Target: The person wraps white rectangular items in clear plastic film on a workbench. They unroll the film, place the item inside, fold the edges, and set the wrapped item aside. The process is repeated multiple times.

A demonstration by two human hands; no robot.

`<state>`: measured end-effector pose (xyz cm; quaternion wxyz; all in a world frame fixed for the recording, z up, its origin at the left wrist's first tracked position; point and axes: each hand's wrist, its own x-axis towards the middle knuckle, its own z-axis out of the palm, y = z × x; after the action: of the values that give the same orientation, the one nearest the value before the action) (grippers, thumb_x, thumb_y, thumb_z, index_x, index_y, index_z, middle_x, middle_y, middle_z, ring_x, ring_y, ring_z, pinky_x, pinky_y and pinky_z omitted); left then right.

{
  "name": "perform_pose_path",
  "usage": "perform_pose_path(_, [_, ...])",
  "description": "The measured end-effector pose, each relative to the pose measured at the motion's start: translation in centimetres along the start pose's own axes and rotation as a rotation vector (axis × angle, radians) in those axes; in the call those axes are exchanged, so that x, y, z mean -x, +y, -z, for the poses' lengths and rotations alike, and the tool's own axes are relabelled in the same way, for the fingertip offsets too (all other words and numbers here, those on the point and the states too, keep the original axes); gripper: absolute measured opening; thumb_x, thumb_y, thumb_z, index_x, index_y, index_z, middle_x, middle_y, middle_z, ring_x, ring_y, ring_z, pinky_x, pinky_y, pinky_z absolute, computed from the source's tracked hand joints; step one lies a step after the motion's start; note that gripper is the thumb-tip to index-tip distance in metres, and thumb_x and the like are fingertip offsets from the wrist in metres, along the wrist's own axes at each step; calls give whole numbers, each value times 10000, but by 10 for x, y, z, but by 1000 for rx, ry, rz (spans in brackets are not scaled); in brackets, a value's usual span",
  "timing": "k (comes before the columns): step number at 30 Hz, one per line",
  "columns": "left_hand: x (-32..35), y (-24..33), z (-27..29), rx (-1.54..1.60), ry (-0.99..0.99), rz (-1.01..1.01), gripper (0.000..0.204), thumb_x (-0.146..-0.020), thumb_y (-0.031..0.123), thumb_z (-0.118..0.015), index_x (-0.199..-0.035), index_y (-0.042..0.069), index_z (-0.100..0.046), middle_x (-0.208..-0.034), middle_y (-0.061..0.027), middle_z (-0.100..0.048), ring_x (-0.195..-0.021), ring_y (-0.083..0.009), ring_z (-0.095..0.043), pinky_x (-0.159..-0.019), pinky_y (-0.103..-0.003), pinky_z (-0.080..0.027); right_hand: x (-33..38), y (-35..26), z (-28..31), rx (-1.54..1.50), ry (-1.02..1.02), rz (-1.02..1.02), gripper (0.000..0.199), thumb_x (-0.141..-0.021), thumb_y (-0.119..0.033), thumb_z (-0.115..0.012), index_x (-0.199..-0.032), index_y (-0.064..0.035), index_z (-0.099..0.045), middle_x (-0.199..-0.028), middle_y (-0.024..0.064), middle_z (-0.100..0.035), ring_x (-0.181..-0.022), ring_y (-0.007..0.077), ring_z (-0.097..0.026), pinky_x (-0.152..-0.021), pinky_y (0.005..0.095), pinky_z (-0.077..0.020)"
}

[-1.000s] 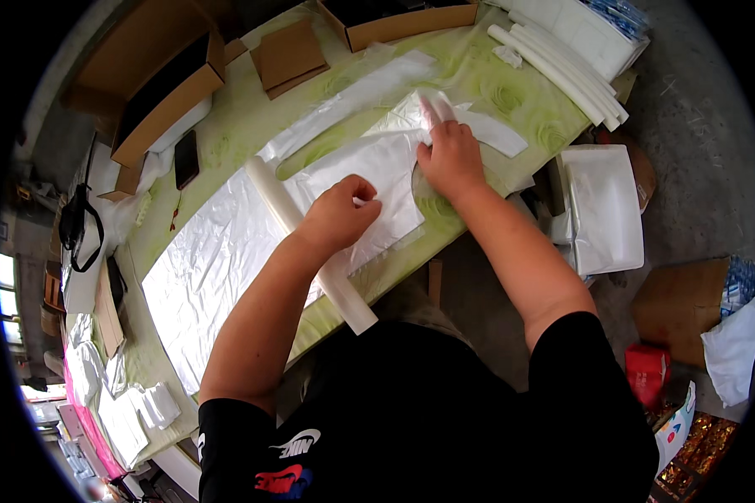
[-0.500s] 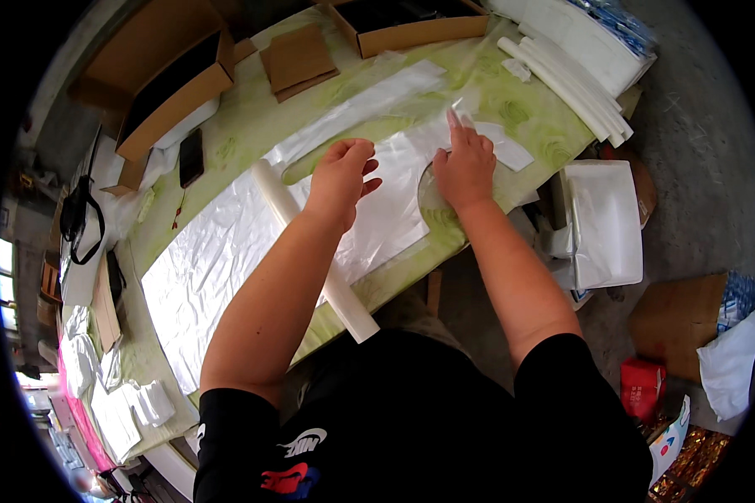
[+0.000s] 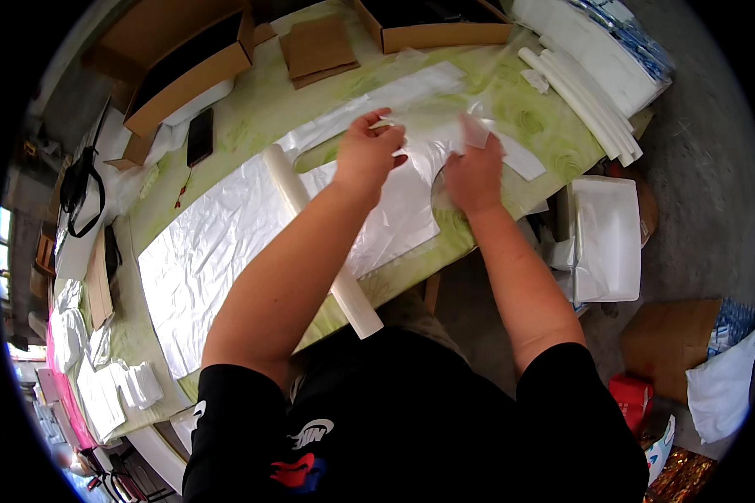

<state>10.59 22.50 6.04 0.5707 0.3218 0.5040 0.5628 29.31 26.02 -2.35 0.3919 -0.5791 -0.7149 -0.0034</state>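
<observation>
A large white plastic sheet (image 3: 226,243) lies spread on the table's green cloth (image 3: 252,109). Across it lies a long white tube (image 3: 310,235), partly hidden under my left forearm. My left hand (image 3: 369,155) is at the sheet's far end, with its fingertips pinched on the thin plastic edge. Just to its right, my right hand (image 3: 474,176) rests on the same end of the sheet and holds up a small white flap (image 3: 476,130) at its fingertips. The two hands are a short gap apart.
Open cardboard boxes (image 3: 184,63) (image 3: 432,25) and a flat cardboard piece (image 3: 315,49) stand at the back. A dark phone (image 3: 200,136) lies at the left. White tubes (image 3: 583,105) sit at the table's right end, and a white stack (image 3: 608,239) lies beside the table.
My left hand left the tube and moved forward to the sheet's far end. My right hand drew back toward me and to the left, so the two hands now work close together.
</observation>
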Motion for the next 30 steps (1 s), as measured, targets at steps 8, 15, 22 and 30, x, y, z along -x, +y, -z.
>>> perform_pose_path(8, [119,82,169,-71,206,-256,609,-977,120,-665,-1542,122,-437,-1042,16,-629,-944,-94,-595,-862,-339,-551,0,31,1,-73,146,41,529,-830,-83,-682,-1353,-67,-609,-1299,197,-648,-1230,400,-569,-1080,497,-422])
perform_pose_path(15, [167,36,289,-617,598,63,672,-926,144,-709,-1539,70,-443,-967,-13,-662,-850,-105,-627,-745,-303,-534,-3,25,-2,-14,68,35,392,-876,-141,-672,-1263,-84,-677,-1247,145,-698,-1185,356,-610,-1065,457,-445])
perform_pose_path(22, [151,20,309,-1037,738,5,672,-857,123,-693,-1503,156,-510,-1115,-74,-672,-1000,-250,-658,-914,-401,-531,-3,26,-1,12,52,10,342,-885,-149,-665,-1220,-91,-706,-1208,133,-720,-1164,347,-623,-1047,446,-458])
perform_pose_path(30, [147,-22,197,-1019,227,-818,607,-787,-22,-686,-1377,61,-564,-1351,-174,-596,-1270,-398,-543,-1126,-483,-414,-9,30,-1,30,78,117,307,-857,-123,-670,-1157,-82,-720,-1161,127,-733,-1113,348,-644,-1026,447,-471])
